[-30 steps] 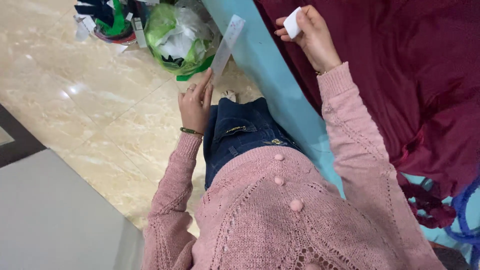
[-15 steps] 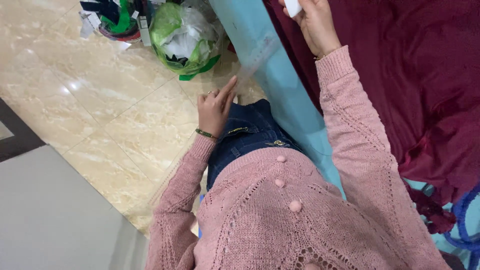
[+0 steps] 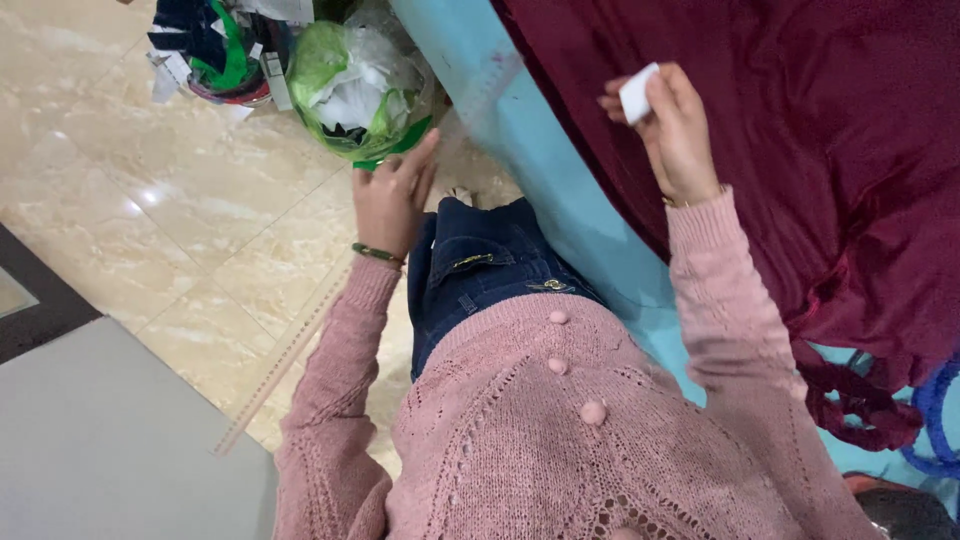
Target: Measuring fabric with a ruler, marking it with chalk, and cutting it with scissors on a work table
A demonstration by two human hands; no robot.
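Note:
My left hand is closed around a long clear ruler. The ruler slants from the floor side at lower left, through the hand, up to the edge of the light blue table. Above the dark maroon fabric spread on that table, my right hand pinches a small white piece of chalk. The hand is raised, and I cannot tell whether the chalk touches the cloth. Both arms are in pink knit sleeves, and dark blue jeans show below the left hand.
A green plastic bag stuffed with scraps sits on the beige marble floor beside the table. A heap of dark and green cloth lies left of it. A grey surface fills the lower left. A blue cord lies at the right edge.
The ruler has slid through my left hand and tilted, so its long end now reaches down to the lower left. My right hand with the chalk has come back lower over the maroon fabric.

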